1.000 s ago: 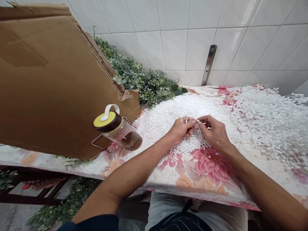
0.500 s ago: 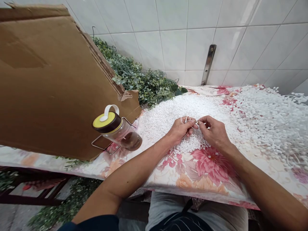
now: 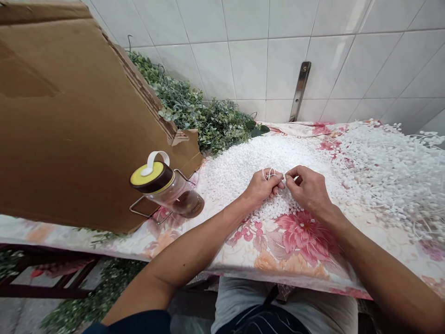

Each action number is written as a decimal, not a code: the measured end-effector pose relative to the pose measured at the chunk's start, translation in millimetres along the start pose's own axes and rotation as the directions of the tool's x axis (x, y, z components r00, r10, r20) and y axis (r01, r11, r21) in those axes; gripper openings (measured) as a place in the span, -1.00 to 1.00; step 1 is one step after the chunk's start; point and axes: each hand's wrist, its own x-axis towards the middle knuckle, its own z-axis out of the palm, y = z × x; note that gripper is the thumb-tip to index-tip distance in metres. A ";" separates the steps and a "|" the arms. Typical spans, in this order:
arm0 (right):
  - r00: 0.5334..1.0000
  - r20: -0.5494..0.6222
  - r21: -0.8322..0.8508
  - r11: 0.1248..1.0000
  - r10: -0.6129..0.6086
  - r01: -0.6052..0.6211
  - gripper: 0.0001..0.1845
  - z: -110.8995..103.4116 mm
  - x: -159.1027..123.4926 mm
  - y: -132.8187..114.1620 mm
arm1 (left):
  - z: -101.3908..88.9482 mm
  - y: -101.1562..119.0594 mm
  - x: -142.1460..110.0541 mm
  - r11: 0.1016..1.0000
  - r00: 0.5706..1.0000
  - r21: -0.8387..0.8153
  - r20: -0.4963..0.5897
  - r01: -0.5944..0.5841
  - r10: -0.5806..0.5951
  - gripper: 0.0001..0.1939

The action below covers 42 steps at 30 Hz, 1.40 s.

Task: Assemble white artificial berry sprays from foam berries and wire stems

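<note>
My left hand [image 3: 266,186] is closed around a thin white plastic stem [image 3: 269,173], whose loops stick up above the fingers. Close beside it, my right hand [image 3: 308,186] pinches thumb and forefinger together near the stem's tip; whatever lies between them is too small to make out. Both hands are just over a broad heap of small white beads [image 3: 229,178]. At the right lies a pile of white beaded sprays [image 3: 392,171] with thin branching stems.
A glass bottle [image 3: 170,195] with a yellow lid stands left of the beads. Behind it leans a large cardboard box [image 3: 76,125]. Artificial green foliage [image 3: 222,123] lies along the tiled wall [image 3: 248,65]. A metal bracket [image 3: 301,91] is fixed there. A floral cloth [image 3: 243,260] covers the table.
My right fingertips have shifted slightly apart from my left ones. The left hand keeps its hold on the stem. The view has shifted a little.
</note>
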 end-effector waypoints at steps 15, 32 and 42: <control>0.997 -0.015 -0.177 0.982 -0.076 0.072 -0.87 7.5 4.8 -2.9 | -2.2 -7.5 8.1 0.992 0.995 0.100 -0.049 -0.080 0.085 -0.80; 0.969 -0.208 -0.067 0.986 0.136 -0.153 -0.83 -23.6 21.9 19.9 | -0.2 0.0 6.3 0.999 0.995 0.022 -0.097 -0.037 0.039 -0.90; 0.987 -0.095 0.015 0.992 0.127 -0.126 -0.76 -17.1 14.2 8.9 | 1.1 0.4 5.0 0.999 0.996 0.021 -0.083 -0.024 0.026 -0.89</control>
